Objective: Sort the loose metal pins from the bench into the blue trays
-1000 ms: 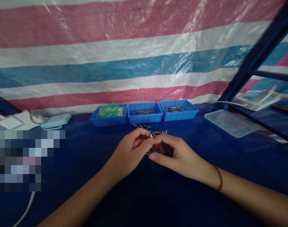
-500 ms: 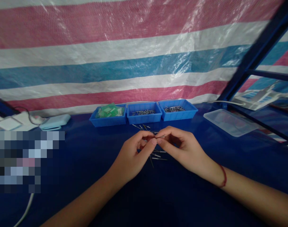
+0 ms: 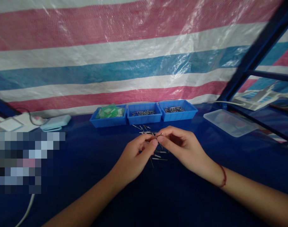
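My left hand (image 3: 135,154) and my right hand (image 3: 184,145) meet fingertip to fingertip above the dark blue table. Both are closed in a pinch on a blind rivet, whose small shiny end shows at the right fingertips; most of it is hidden. Whether each hand has its own rivet is unclear. Beneath and around the fingers lie several loose blind rivets (image 3: 160,159), thin metal pins with a thicker sleeve, pointing various ways. Some are covered by my hands.
Along the striped sheet stand a blue bin with green plastic packets (image 3: 109,111) and two blue bins (image 3: 144,119) (image 3: 181,116) of metal pieces. A clear plastic lid (image 3: 229,123) lies right, by a blue metal frame (image 3: 248,60). A light blue case (image 3: 55,122) and white cable (image 3: 27,208) are left.
My fingertips have shifted slightly, and the rivet in them has turned, with less of it showing at the right. Several loose rivets behind the hands show more now.
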A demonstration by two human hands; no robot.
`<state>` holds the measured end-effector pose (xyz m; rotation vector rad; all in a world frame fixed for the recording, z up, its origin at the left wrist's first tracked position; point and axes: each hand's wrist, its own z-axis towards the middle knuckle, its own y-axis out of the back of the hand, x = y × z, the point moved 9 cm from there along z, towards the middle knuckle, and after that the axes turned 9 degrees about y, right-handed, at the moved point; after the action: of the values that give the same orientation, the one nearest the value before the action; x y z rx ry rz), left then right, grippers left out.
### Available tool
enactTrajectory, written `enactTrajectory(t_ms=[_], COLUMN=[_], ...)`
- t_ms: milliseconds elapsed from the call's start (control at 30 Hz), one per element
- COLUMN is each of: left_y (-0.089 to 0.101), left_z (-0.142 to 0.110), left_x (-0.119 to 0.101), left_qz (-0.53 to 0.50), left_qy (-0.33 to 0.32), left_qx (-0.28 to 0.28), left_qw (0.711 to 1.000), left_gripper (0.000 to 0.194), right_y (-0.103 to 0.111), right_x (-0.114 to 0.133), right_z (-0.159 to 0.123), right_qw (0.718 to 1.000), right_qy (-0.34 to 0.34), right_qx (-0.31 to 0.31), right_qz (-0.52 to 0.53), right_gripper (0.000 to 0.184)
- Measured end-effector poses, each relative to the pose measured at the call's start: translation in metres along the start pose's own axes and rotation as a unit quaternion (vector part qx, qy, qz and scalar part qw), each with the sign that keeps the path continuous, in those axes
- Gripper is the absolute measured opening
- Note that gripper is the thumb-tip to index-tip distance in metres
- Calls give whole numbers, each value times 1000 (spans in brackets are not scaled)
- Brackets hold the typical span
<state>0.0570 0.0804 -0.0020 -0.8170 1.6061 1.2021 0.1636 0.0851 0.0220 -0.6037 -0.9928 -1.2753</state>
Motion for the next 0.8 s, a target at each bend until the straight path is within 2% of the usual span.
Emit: enactTrajectory(t_ms=[300,467,667,800], left_y=[4,6,15,20], left_z=[0,1,-1,-3], left_x=[-1,2,1,-2], left_qz=[-1,-44,-64,-51], left_qy=[-1,5,-12,-32], left_qx=[-27,-34,-81,-106], left_qw=[1000,998,995,993], left_gripper=[18,16,12,12], right_y=[2,2,4,-2], right_x=[-5,-7,-12,-10], right_z=[-2,-2,0,0], right_qw=[1000,999,998,997], right_qy=[-2,-8,-12,6], right_qx=[-2,0,-2,25], right_qz=[-26,-33,-56,-74], right_gripper=[12,14,13,14])
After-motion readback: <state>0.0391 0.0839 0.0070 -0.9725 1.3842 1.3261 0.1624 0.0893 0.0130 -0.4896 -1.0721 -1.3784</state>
